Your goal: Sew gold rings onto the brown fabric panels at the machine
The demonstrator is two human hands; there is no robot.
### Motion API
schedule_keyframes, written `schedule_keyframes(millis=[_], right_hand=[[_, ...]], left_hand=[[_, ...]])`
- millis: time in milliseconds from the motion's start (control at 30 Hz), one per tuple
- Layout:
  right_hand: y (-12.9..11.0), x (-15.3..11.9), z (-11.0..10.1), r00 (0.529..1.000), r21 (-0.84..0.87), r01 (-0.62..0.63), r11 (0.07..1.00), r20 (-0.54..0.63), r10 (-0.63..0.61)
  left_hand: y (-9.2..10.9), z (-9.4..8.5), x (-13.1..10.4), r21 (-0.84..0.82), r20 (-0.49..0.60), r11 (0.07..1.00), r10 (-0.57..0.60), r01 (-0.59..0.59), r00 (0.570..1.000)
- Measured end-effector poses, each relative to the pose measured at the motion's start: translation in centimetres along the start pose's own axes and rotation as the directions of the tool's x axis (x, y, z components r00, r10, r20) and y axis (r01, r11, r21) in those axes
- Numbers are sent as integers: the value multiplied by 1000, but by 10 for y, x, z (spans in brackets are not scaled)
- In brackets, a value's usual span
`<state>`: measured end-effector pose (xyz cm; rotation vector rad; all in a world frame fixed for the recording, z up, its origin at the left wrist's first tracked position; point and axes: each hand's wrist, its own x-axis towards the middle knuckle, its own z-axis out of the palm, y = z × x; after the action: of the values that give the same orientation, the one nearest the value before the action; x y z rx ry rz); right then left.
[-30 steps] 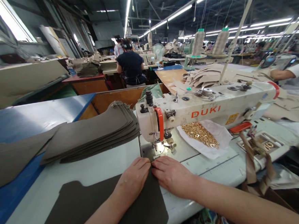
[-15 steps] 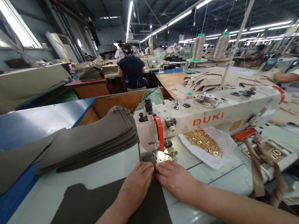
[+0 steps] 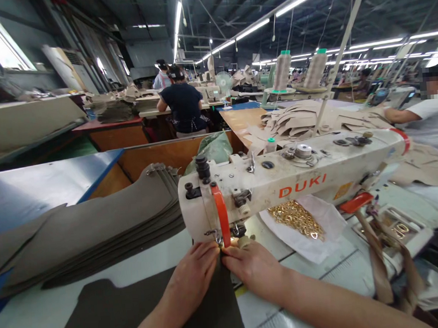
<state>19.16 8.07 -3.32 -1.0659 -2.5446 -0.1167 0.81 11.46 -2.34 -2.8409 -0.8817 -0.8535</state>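
Observation:
A dark brown cut piece (image 3: 113,316) lies flat on the white sewing table (image 3: 38,316). My left hand (image 3: 193,280) presses on its far edge, fingertips right at the foot of the white DUKI sewing machine (image 3: 291,179). My right hand (image 3: 250,266) rests beside it, pinching the same edge under the machine head. The needle area is hidden behind the head and my fingers.
A stack of grey-brown cut pieces (image 3: 96,232) lies to the left. A white sheet with several gold metal rings (image 3: 296,218) sits under the machine arm. Tan straps (image 3: 379,253) hang at the right. A person in a dark shirt (image 3: 183,106) sits ahead; another in white (image 3: 431,114) at right.
Both hands have pushed the dark piece's edge forward under the machine head. My view has moved closer and the head now covers the needle plate.

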Motion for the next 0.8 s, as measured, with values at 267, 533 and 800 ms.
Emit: schedule_keyframes(millis=[267,533,800], right_hand=[[1,2,1,999,4,-20,1000,-29,20],[3,4,5,999,-20,-25,1000,-26,24],[2,4,7,999,-25,-28,999,-23,27]], left_hand=[[-7,7,-3,-56,-12,997,-62,61,998],[-9,7,-1,14,-82,999,-31,32,996],[-8,5,1,27,-98,999,-34,37,995]])
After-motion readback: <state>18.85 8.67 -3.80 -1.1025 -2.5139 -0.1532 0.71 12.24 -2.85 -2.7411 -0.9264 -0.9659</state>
